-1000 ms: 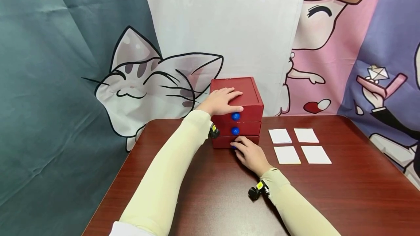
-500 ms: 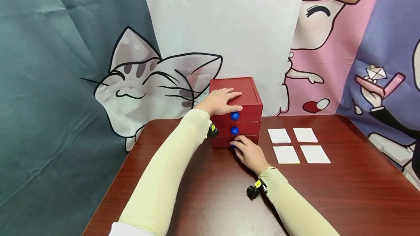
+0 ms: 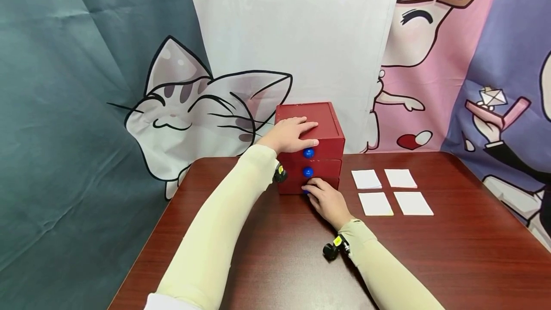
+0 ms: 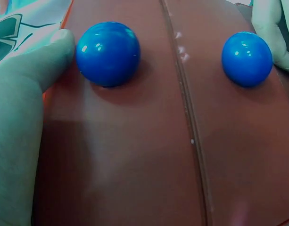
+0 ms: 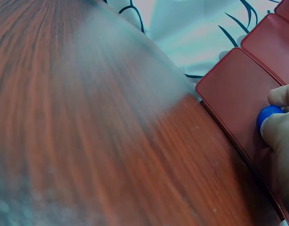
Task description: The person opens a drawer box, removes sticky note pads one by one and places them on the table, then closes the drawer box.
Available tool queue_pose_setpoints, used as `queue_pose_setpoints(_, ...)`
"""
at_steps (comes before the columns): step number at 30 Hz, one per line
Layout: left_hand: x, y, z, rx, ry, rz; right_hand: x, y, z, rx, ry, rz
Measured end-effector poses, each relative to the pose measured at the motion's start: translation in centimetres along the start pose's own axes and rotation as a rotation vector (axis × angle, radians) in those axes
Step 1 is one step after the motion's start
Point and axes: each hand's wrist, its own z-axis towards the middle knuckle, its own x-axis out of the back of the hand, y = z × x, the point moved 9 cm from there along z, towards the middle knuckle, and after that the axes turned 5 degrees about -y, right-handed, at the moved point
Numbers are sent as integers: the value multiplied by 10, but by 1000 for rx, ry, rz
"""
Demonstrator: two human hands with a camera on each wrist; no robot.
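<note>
A red drawer box (image 3: 329, 149) with three stacked drawers stands at the far side of the table, all its drawers closed. My left hand (image 3: 289, 135) rests on its top with fingers spread, the thumb (image 4: 59, 49) reaching over the front edge near the top blue knob (image 4: 109, 54). The middle blue knob (image 3: 307, 172) is bare. At the bottom drawer (image 5: 236, 89), my right hand (image 3: 329, 202) pinches the lowest blue knob (image 5: 268, 115) between thumb and fingers. That knob is mostly covered in the head view.
Several white square paper pads, one of them a front pad (image 3: 376, 204), lie in two rows right of the box. The brown wooden table (image 3: 275, 262) ends at a printed cloth backdrop (image 3: 301, 27) behind the box.
</note>
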Motion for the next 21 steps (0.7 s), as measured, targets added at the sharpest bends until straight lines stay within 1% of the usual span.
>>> queue_pose_setpoints(5,-2,-1,1,9,22,30,-1,0,0,8,13,15)
queue_pose_setpoints(10,-6,-2,-1,1,32,25,-6,1,-3,4,5,25)
queue_pose_setpoints(12,-3,-3,-3,0,56,14,-7,2,-2,-6,-6,31)
queue_pose_setpoints(15,4,-7,-7,2,129,-48,-5,5,0,-35,-20,46)
queue_pose_setpoints(17,9,-12,-12,0,203,-99,1,8,0,-55,-27,67)
queue_pose_setpoints(19,14,-21,-22,11,280,-150,10,13,-3,-55,-19,87)
queue_pose_setpoints(21,16,-37,-33,34,357,-180,23,19,-5,-31,-7,105)
